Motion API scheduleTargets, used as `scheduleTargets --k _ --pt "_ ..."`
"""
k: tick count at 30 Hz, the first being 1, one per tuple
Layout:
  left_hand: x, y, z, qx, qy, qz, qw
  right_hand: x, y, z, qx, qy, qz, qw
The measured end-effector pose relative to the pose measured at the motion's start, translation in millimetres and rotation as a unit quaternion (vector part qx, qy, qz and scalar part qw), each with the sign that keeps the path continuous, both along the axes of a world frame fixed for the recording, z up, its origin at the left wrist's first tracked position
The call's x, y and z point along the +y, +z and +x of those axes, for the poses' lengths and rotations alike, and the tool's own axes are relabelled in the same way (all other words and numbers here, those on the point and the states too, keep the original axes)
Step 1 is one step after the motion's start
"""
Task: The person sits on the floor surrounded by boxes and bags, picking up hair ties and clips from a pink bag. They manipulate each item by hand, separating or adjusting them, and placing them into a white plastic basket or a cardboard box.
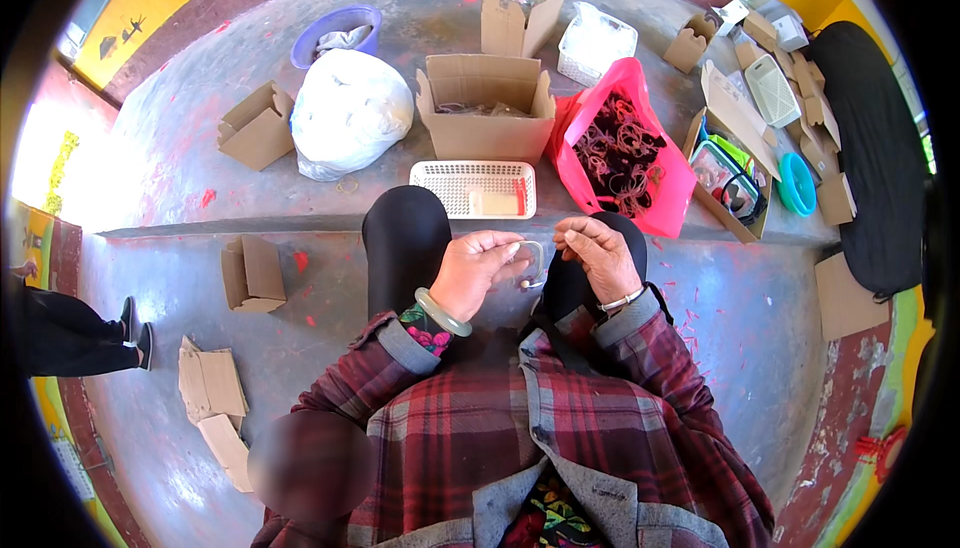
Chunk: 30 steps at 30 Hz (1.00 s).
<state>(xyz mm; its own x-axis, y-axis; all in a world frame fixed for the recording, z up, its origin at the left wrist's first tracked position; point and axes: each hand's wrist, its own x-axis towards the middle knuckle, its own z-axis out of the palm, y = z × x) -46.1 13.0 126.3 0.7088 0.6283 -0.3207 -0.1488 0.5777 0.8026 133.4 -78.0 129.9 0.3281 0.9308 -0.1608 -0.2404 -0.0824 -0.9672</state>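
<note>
- Boxes lie flat and folded on the floor at the far left: one small box [252, 273] stands open, and flattened card [213, 388] lies nearer the person.
- On the step beyond, from the left: another open box [257, 126], a purple bowl [337, 30], a white sack [350, 111], a large carton [484, 108], a white basket [474, 188] just near of that carton, a pink bag [622, 143] full of dark and tan loops, and more small boxes at the far right.
- Left hand [478, 270] is curled, thumb and fingers pinched on the left side of a small pale loop [532, 263]; a green bangle [441, 312] sits on that wrist.
- The loop hangs between the two hands, above the knees, just near of the white basket.
- Right hand [598, 253] is also curled; its fingertips meet the loop's right side, though how firm the grip is I cannot tell.
- Judged from this, the step in hand is working one loop with both hands, perhaps stretching or checking it.
- The next move likely calls for a steady two-sided pinch, then a short reach forward to the basket or right to the bag.
</note>
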Motion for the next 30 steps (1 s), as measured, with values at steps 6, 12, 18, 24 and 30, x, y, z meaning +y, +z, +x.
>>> scheduleTargets --k 6,12,18,24,30 --pt "-8.8 0.0 4.7 -0.019 -0.004 0.066 0.998 5.1 -5.2 -10.4 -0.012 0.055 -0.007 0.998" --pt "-9.3 -3.3 4.4 -0.025 -0.016 0.069 0.997 4.4 -4.1 -13.8 -0.009 0.028 0.010 1.000" --pt "-8.1 7.4 3.3 -0.040 -0.021 0.061 0.997 2.5 -3.4 -13.7 -0.017 0.014 0.027 0.999" --pt "-0.6 8.6 3.7 0.058 -0.081 0.176 0.979 1.0 4.1 -16.1 -0.070 0.020 0.040 0.997" --pt "-1.5 21.3 0.9 0.107 -0.092 0.216 0.966 -2.0 11.3 -20.0 -0.056 0.033 0.059 0.996"
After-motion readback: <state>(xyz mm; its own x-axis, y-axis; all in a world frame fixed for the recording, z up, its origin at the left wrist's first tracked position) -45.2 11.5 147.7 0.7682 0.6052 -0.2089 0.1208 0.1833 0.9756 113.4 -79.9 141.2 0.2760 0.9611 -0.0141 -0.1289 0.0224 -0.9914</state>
